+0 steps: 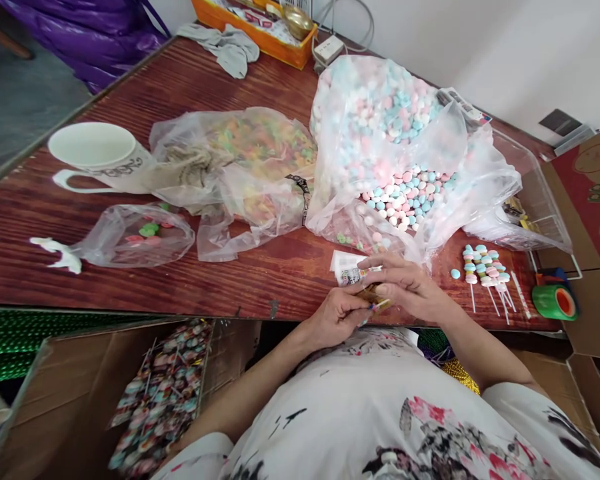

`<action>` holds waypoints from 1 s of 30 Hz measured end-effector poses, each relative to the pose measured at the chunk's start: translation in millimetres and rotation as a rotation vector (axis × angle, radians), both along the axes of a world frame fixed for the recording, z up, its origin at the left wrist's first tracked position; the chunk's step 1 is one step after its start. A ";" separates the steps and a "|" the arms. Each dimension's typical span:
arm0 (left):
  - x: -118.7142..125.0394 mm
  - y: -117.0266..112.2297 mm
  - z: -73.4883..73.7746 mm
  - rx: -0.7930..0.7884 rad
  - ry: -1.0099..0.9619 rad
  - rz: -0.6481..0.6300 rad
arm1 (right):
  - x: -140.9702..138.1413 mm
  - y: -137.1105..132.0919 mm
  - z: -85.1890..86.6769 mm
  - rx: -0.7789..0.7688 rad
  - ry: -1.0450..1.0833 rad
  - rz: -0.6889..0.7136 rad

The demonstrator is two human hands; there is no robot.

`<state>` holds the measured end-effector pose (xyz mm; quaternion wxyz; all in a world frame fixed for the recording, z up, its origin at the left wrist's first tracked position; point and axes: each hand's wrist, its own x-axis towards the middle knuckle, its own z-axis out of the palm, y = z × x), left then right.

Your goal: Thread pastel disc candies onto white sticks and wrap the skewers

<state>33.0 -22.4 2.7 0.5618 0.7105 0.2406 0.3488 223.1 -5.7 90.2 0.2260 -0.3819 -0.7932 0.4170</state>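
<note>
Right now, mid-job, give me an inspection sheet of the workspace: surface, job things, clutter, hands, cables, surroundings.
Surface: dark wooden table, crowded.
Job's things: small wrapped piece between the hands; printed wrappers beside it; open bag of pastel candies behind; finished candy sticks to the right.
Clutter: bag of mixed-colour candies, small bag, white mug, green tape roll, grey cloth.
Hands: left hand pinches the piece; right hand lies over it, grip unclear.
Cables: grey cable by a power strip at the wall.
Surroundings: box of wrapped lollipops below the table edge; purple bag far left.
</note>
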 end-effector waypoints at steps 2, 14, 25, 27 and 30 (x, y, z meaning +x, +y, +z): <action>-2.8 0.6 -3.3 -0.047 -0.025 -0.007 | 7.2 6.0 -1.1 -0.107 0.107 0.004; 2.0 -2.9 -2.6 0.033 -0.028 0.057 | 2.1 -13.6 9.0 0.152 -0.220 -0.015; 13.0 -13.8 -4.8 0.180 -0.109 0.150 | -24.3 -24.0 -16.1 0.234 -0.096 -0.176; 12.9 -14.2 -6.7 0.182 -0.084 0.144 | -24.6 -22.8 -18.9 0.180 -0.021 -0.197; 12.1 -12.2 -7.7 0.175 -0.049 0.125 | -23.7 -20.1 -21.1 0.052 0.154 -0.254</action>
